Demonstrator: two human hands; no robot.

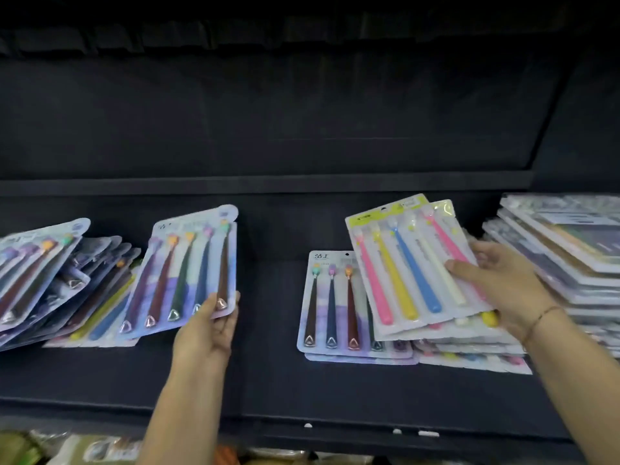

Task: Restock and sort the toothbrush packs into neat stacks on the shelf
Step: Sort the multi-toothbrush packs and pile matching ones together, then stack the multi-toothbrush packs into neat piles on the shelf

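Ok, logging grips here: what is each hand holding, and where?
Left hand holds the dark-handled pack, lower right corner; right hand the bright pack, right edge.

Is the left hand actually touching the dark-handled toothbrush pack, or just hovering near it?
Touching. The head view shows the left hand pinching the dark-handled toothbrush pack at its lower right corner, thumb lying over the card's front.
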